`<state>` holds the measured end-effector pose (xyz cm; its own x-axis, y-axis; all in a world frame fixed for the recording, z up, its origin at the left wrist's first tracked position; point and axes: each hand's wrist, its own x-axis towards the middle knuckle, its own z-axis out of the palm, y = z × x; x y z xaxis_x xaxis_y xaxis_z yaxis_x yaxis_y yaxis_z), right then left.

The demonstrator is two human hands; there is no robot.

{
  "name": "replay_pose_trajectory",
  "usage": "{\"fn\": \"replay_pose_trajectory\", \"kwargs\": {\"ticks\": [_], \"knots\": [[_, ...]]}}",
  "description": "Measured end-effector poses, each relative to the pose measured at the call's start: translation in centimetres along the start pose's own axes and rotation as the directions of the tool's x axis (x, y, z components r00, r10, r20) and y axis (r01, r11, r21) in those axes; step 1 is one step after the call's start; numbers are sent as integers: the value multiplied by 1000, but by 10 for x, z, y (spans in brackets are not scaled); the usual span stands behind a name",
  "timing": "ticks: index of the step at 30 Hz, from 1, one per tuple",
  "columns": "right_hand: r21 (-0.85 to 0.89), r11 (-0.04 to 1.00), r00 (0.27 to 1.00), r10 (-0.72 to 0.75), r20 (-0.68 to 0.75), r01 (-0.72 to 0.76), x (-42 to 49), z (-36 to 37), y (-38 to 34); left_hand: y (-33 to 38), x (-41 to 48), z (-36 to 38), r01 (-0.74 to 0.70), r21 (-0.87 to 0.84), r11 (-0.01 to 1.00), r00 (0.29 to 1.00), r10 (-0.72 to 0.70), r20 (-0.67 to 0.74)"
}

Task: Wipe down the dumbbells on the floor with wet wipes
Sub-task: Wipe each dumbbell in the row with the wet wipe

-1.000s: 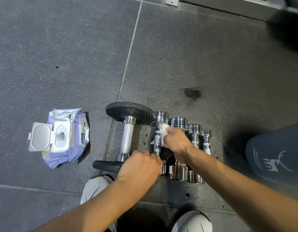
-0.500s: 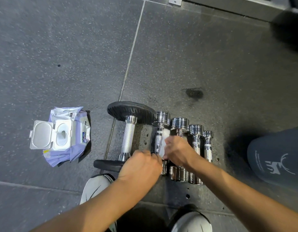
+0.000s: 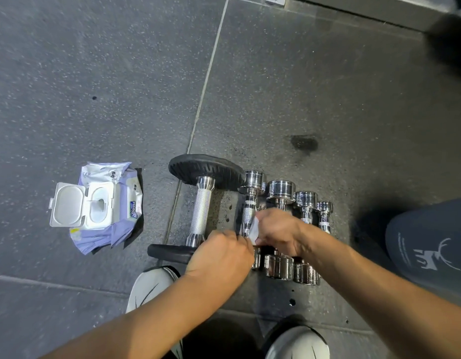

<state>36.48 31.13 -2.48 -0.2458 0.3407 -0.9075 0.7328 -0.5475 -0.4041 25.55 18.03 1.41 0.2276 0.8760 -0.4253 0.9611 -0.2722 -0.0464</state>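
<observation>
Here, your right hand pinches a folded white wipe against the knurled handle of the second dumbbell, likely so the cloth wraps the grip as it slides. Your left hand is curled down over that dumbbell's near end, probably pinning it against rolling; what its fingers grip is hidden. Count: five dumbbells lie side by side on the floor — one black-plated dumbbell at the left, four chrome ones shrinking rightward. One wet-wipe pack sits well left, lid flipped open, presumably for a quick refill. One wipe in use.
</observation>
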Motion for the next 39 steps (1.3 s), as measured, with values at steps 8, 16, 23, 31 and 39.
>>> {"fn": "replay_pose_trajectory", "kwargs": {"ticks": [8, 16, 23, 31, 39], "knots": [[228, 973, 999, -22, -49, 33, 30, 6, 12, 0, -1, -2, 3, 16, 1000, 1000, -3, 21], [75, 989, 974, -110, -199, 127, 11, -2, -10, 0, 0, -1, 2, -3, 1000, 1000, -2, 21], [-685, 705, 921, -367, -128, 185, -14, 13, 11, 0, 2, 1, 2, -17, 1000, 1000, -2, 14], [-576, 788, 836, -455, -305, 219, 6, 3, -15, -1, -1, 2, 7, -28, 1000, 1000, -7, 9], [-461, 873, 940, -276, -200, 159, 8, -2, -13, -1, -1, 1, 4, -29, 1000, 1000, -4, -1]]}}
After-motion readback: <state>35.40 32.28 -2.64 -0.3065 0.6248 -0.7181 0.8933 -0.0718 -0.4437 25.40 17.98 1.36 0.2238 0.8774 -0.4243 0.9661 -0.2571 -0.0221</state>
